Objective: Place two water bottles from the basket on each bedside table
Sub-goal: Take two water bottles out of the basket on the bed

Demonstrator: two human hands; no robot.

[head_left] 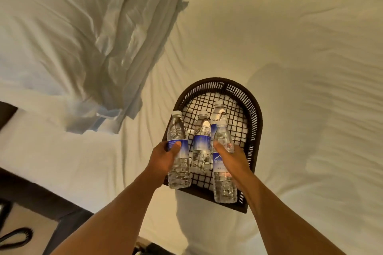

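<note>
A dark woven basket [256, 114] with an arched far rim lies on the white bed. My left hand [163, 156] is wrapped around a clear water bottle [178, 163] with a blue label, at the basket's left side. My right hand [234, 159] grips another such bottle [224, 184] at the basket's right side. Between them a third bottle [201, 141] lies in the basket, and a fourth bottle [218, 112] lies farther back, partly hidden behind the right one.
The bed sheet [290, 47] fills most of the view. A rumpled white pillow [72, 27] lies at the upper left. A dark bedside table [31, 198] with a black cord [16, 236] shows at the lower left corner.
</note>
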